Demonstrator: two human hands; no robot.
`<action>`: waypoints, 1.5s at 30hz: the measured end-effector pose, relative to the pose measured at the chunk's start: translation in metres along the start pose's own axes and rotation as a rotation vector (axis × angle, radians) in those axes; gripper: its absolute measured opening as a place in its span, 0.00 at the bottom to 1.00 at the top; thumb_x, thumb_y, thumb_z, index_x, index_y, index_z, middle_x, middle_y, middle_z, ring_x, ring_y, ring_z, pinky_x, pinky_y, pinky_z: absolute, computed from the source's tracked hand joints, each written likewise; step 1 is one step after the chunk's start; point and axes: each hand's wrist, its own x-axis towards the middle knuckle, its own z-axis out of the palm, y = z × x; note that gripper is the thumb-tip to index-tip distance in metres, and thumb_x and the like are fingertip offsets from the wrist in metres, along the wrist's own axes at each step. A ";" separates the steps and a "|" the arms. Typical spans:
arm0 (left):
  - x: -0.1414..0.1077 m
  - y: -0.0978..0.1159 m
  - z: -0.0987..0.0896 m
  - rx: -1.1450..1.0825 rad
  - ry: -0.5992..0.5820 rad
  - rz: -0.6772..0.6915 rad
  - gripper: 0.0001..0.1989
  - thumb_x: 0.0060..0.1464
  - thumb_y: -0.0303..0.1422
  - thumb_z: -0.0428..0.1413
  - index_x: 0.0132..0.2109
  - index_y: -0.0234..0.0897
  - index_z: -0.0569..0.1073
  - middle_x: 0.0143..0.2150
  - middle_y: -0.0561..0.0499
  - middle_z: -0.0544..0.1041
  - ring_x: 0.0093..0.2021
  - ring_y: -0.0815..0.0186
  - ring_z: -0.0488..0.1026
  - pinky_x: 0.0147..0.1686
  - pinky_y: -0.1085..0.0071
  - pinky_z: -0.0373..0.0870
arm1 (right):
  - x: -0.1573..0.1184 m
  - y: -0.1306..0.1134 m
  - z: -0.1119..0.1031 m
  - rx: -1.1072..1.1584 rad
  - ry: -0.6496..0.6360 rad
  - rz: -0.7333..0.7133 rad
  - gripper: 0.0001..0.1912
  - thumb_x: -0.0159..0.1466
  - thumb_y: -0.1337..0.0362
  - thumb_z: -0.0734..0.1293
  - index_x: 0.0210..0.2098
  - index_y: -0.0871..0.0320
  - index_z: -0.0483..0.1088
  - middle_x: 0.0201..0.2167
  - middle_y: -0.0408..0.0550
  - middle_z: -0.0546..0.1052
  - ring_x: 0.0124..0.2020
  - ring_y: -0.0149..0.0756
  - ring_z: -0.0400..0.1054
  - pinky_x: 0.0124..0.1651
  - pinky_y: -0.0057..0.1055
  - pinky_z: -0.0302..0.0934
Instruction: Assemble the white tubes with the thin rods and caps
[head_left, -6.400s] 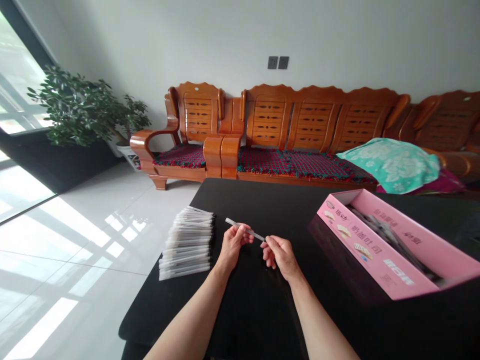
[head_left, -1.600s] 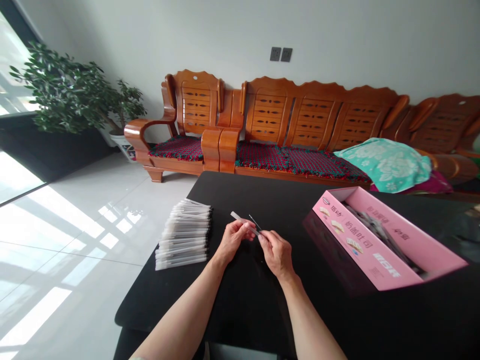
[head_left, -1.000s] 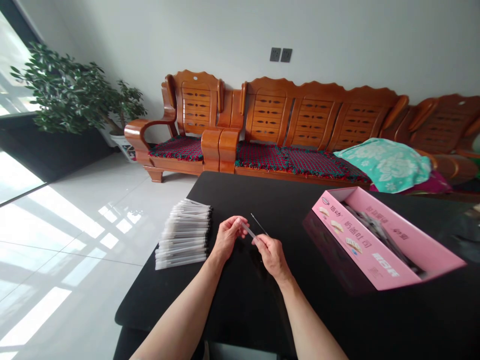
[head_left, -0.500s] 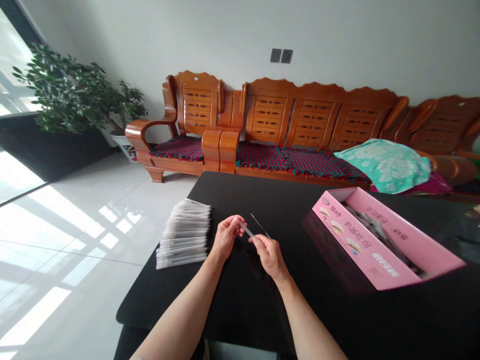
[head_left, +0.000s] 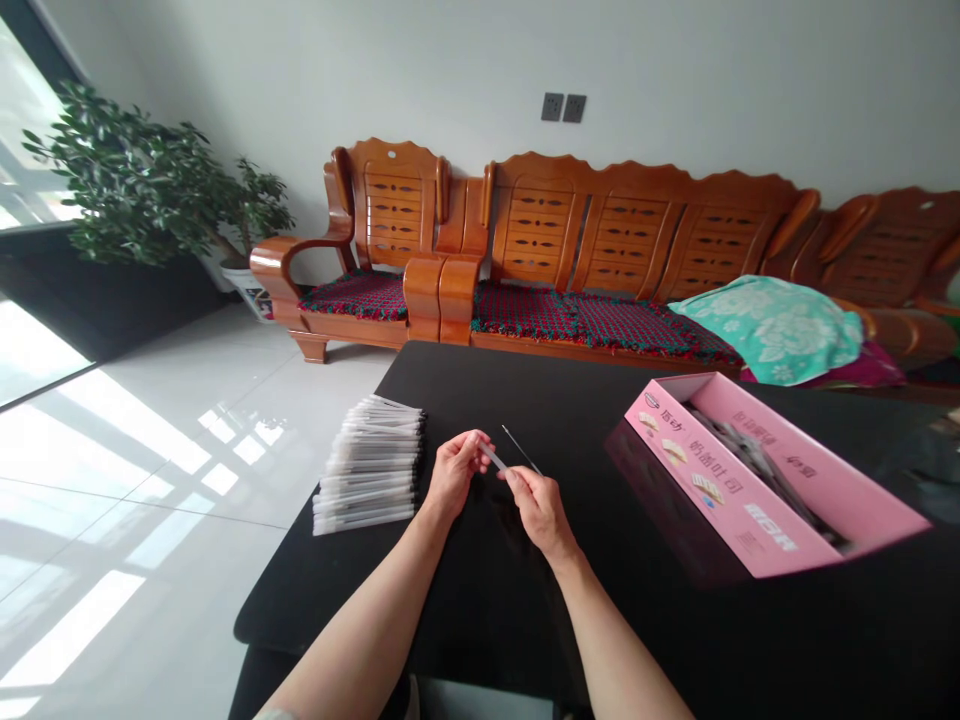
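Note:
Above the black table, my left hand (head_left: 456,468) is closed, its fingertips pinching the upper left end of a whitish translucent pen barrel (head_left: 493,457). My right hand (head_left: 538,506) is closed too, thumb and fingers on the barrel's lower right end. A thin dark pen refill (head_left: 519,446) with a pointed tip shows just beyond my right hand; whether it lies on the table or is gripped there I cannot tell. Left of my left hand lies a stack of white pens (head_left: 371,465), lined up side by side with dark ends toward the right.
A pink open box (head_left: 705,480) with dark thin items in it stands on the right of the black table (head_left: 480,375). Behind are a wooden sofa (head_left: 540,220) with woven seat pads and a teal cloth (head_left: 776,325). A potted plant (head_left: 161,190) stands at the left.

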 end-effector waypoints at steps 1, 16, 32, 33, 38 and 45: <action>0.000 0.000 0.000 0.012 -0.003 0.007 0.18 0.50 0.44 0.63 0.36 0.30 0.77 0.29 0.46 0.77 0.23 0.74 0.67 0.23 0.79 0.63 | 0.000 0.000 0.000 0.015 -0.010 0.001 0.21 0.71 0.56 0.54 0.36 0.59 0.74 0.23 0.43 0.74 0.23 0.28 0.64 0.28 0.23 0.52; -0.003 -0.002 0.000 0.159 0.046 0.088 0.20 0.52 0.46 0.60 0.39 0.29 0.78 0.30 0.46 0.77 0.25 0.71 0.70 0.24 0.76 0.67 | -0.001 0.010 -0.001 -0.281 0.255 -0.104 0.18 0.70 0.60 0.55 0.42 0.60 0.74 0.32 0.51 0.79 0.31 0.33 0.72 0.37 0.25 0.58; 0.009 -0.012 -0.021 0.807 0.271 0.187 0.13 0.47 0.35 0.63 0.42 0.40 0.79 0.24 0.53 0.73 0.22 0.68 0.69 0.25 0.74 0.63 | -0.007 0.089 -0.076 -0.965 0.630 0.489 0.16 0.58 0.70 0.59 0.32 0.65 0.78 0.27 0.62 0.72 0.32 0.47 0.65 0.33 0.39 0.49; 0.010 -0.012 -0.023 0.816 0.287 0.195 0.14 0.46 0.34 0.63 0.43 0.40 0.79 0.24 0.53 0.74 0.22 0.68 0.69 0.26 0.74 0.63 | -0.007 0.091 -0.076 -0.957 0.646 0.489 0.17 0.58 0.70 0.58 0.33 0.66 0.79 0.28 0.63 0.72 0.33 0.48 0.65 0.34 0.40 0.50; 0.010 -0.009 -0.024 0.954 0.330 0.270 0.17 0.42 0.32 0.67 0.43 0.40 0.80 0.25 0.53 0.73 0.26 0.67 0.68 0.32 0.71 0.63 | -0.008 0.095 -0.075 -0.936 0.654 0.494 0.19 0.57 0.70 0.59 0.40 0.64 0.79 0.30 0.63 0.72 0.35 0.50 0.64 0.35 0.40 0.50; 0.007 -0.011 -0.022 1.084 0.226 0.322 0.15 0.43 0.34 0.67 0.41 0.40 0.81 0.27 0.52 0.70 0.27 0.66 0.67 0.32 0.70 0.62 | -0.010 0.108 -0.076 -0.957 0.711 0.416 0.16 0.55 0.71 0.60 0.35 0.64 0.79 0.25 0.57 0.70 0.29 0.44 0.62 0.32 0.37 0.47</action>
